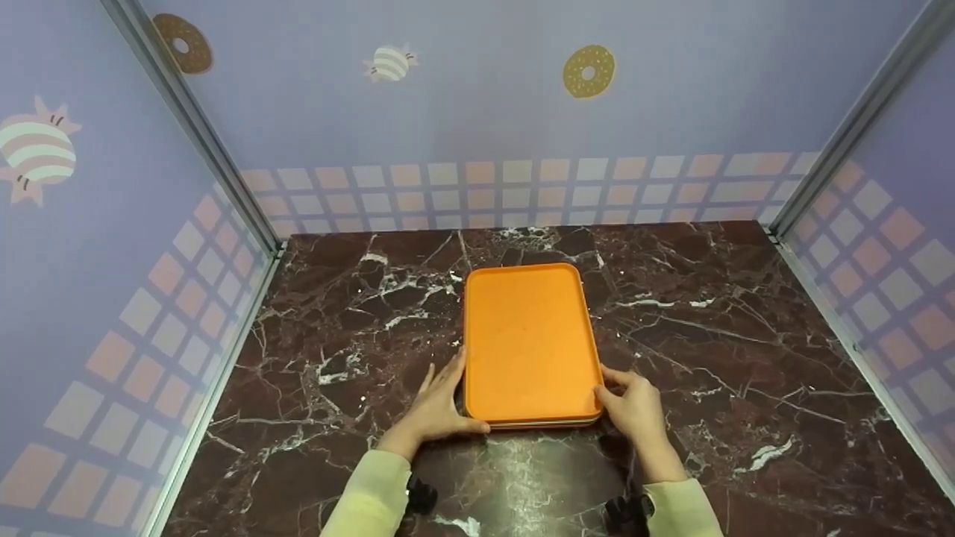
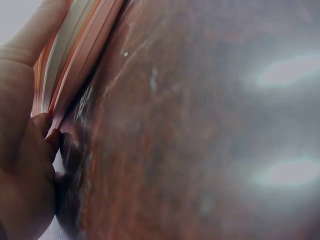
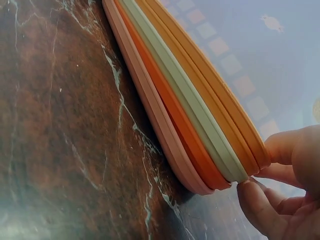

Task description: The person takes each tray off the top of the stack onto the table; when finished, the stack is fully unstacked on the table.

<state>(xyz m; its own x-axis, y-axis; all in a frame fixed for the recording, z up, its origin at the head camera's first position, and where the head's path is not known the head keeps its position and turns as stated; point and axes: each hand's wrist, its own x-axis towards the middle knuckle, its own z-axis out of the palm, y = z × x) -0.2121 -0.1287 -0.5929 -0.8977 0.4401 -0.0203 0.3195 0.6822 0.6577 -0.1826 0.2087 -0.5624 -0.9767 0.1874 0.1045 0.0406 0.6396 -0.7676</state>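
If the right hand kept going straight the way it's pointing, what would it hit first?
Most likely the stack of trays: the right hand is touching its near right corner.

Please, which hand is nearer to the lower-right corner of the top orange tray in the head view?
Right. The right hand is on the right side, by that corner of the orange tray; the left hand is around the lower-left corner.

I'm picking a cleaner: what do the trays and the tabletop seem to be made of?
Trays: probably moulded plastic with a satin finish, judging by the even colour and smooth, rounded rims.
Tabletop: polished marble or a marble-look surface, with pale veins and a bright reflection; the pictures can't settle which.
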